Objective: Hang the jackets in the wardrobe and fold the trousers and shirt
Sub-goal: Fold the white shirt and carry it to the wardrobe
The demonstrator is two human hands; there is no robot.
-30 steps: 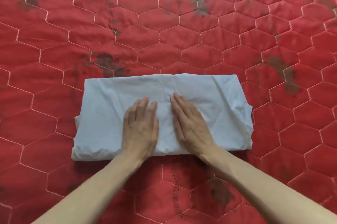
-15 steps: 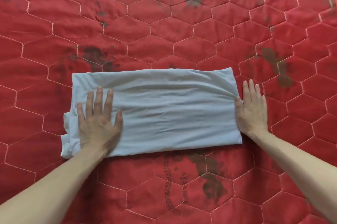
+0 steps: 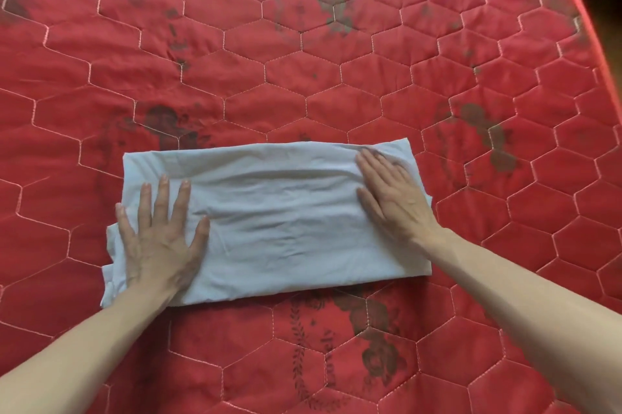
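A pale folded shirt is pressed flat on the red quilted bed by the left hand and right hand, fingers spread and gripping nothing; creases are best smoothed outward before the next fold.

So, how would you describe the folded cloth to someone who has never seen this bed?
Look at the red quilted bedcover with hexagon stitching and faded dark flower prints. Near its front middle lies a pale blue-white garment, folded into a wide rectangle, with the left hand and the right hand flat on its two ends. It is the only pale, unquilted item there.
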